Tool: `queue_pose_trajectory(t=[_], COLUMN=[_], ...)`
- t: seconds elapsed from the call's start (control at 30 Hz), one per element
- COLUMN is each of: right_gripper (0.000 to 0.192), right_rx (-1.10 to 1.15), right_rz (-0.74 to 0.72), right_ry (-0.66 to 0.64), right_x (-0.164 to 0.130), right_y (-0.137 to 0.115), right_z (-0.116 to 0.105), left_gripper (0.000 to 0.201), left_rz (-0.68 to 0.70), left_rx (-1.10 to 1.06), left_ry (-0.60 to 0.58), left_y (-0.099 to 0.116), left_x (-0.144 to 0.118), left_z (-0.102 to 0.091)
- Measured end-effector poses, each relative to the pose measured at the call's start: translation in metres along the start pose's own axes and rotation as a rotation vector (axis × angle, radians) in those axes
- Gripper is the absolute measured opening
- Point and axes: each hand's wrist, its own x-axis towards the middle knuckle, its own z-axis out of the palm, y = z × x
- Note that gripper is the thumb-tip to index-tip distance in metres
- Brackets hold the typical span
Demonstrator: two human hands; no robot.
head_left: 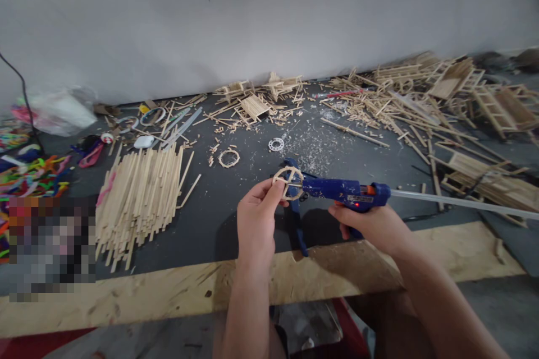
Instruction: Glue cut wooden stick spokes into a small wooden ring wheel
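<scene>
Between the fingertips of my left hand [260, 207] is a small wooden wheel [300, 175], a ring of short sticks with sticks crossing inside it. My right hand [373, 223] is wrapped round the handle of a blue hot glue gun [332, 188], which shows a small red light. A long clear glue stick [455, 202] juts from its rear. The nozzle reaches the inside of the wheel; whether it touches the wood I cannot tell. Behind the wheel a dark blue tool-like piece [298, 230] lies on the table. Beyond lie another stick ring [229, 159] and a white holed disc [276, 145].
A pile of thin wooden sticks [138, 202] lies at left, near colourful pipe cleaners [50, 176] and a plastic bag [63, 109]. Small stick-built models [252, 107] stand at the back, with more models [497, 179] and loose sticks at right. A wooden strip [168, 286] edges the table.
</scene>
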Motion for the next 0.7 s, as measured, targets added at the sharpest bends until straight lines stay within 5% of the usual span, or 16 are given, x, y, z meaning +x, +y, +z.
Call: queue_pose_trajectory(t=[0.2, 0.47, 0.7], right_gripper=[0.018, 0.015, 0.024], right_rx=[0.137, 0.804, 0.641], right_rz=[0.016, -0.087, 0.003], right_ry=[-0.024, -0.002, 0.086], right_x=[-0.003, 0.024, 0.050], right_y=[-0.001, 0.003, 0.013], right_z=[-0.004, -0.019, -0.029], left_gripper=[0.019, 0.020, 0.022], left_rz=[0.002, -0.018, -0.004], left_rx=[-0.013, -0.016, -0.006], left_ry=[0.023, 0.002, -0.018], left_y=[0.001, -0.001, -0.004], left_x=[0.001, -0.002, -0.004], left_z=[-0.001, -0.001, -0.003])
